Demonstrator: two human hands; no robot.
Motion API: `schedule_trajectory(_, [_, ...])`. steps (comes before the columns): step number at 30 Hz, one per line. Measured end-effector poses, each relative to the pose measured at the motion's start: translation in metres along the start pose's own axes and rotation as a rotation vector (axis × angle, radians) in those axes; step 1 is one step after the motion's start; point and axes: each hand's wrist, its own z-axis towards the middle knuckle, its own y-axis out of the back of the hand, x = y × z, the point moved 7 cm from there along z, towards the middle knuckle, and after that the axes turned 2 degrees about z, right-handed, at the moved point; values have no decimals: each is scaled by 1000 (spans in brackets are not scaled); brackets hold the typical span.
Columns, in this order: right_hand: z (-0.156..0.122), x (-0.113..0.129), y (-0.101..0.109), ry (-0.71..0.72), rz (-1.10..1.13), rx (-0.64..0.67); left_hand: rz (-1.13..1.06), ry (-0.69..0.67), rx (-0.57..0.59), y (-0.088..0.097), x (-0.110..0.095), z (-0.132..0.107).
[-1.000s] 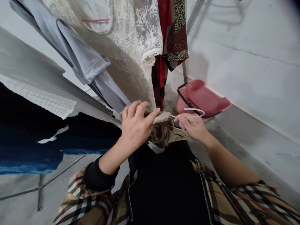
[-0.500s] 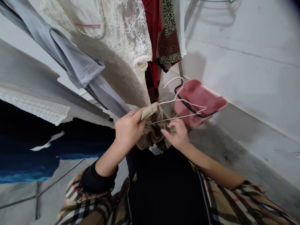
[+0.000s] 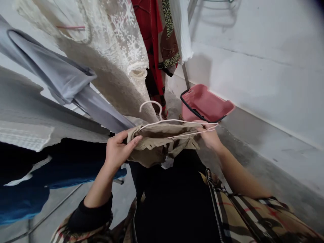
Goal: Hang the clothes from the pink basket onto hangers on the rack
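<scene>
A khaki garment (image 3: 148,157) is stretched sideways in front of my body, with its upper opening facing me. Through that opening runs a pale pink hanger (image 3: 174,120), its hook pointing up and away. My left hand (image 3: 115,150) is closed on the garment's left edge, around that end of the hanger, thumb on the near side. At the other end my right hand (image 3: 210,136) is closed on the garment's right edge, its fingers partly hidden behind the cloth and hanger. The hanger's right tip sticks out past the cloth, over this hand.
A pink basket (image 3: 187,109) with a black handle stands by the white wall (image 3: 265,77). Hanging clothes crowd the left and top: a cream lace top (image 3: 111,67), a grey garment (image 3: 73,81), a red garment (image 3: 149,37) and dark blue cloth (image 3: 76,168).
My right hand has moved right and taken hold of the garment's edge. The bunched cloth is now spread along the hanger. My left hand has shifted left, and the hanger's right part is now covered.
</scene>
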Motion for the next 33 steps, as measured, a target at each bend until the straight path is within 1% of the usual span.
schedule_trajectory(1, [0, 8, 5, 23, -9, -11, -9, 2, -18, 1, 3, -1])
schedule_trajectory(2, [-1, 12, 7, 11, 20, -1, -9, 6, -43, 3, 5, -2])
schedule_trajectory(3, [-2, 13, 7, -44, 92, 35, -3, 11, -77, 5, 6, -2])
schedule_trajectory(6, [-8, 1, -4, -315, 384, 173, 30, 35, -168, 10, 10, -3])
schedule_trajectory(7, [-9, -2, -6, -387, 453, 190, 35, 45, -185, 11, 11, -3])
schedule_trajectory(9, [-11, -6, -8, -464, 553, 191, 31, 74, -199, 12, 16, -4])
schedule_trajectory(11, [-9, -2, -10, -470, 642, 175, 24, 106, -204, 11, 20, -5])
schedule_trajectory(16, [-13, 24, -19, -448, 902, 139, 0, 174, -258, 14, 24, -8])
schedule_trajectory(18, [-17, 31, -22, -443, 976, 108, -6, 197, -264, 15, 26, -8])
schedule_trajectory(20, [-18, 33, -22, -412, 972, 86, -7, 224, -255, 15, 28, -9])
schedule_trajectory(22, [-16, 31, -19, -358, 904, 87, -10, 246, -232, 15, 30, -9])
schedule_trajectory(25, [-12, 27, -12, -284, 780, 100, -12, 211, -184, 15, 26, -11])
schedule_trajectory(29, [-7, 21, -4, -279, 676, 40, -43, 50, -46, 14, 6, -13])
schedule_trajectory(33, [-4, 26, 0, -199, 523, -26, -85, -201, 135, 8, -25, -21])
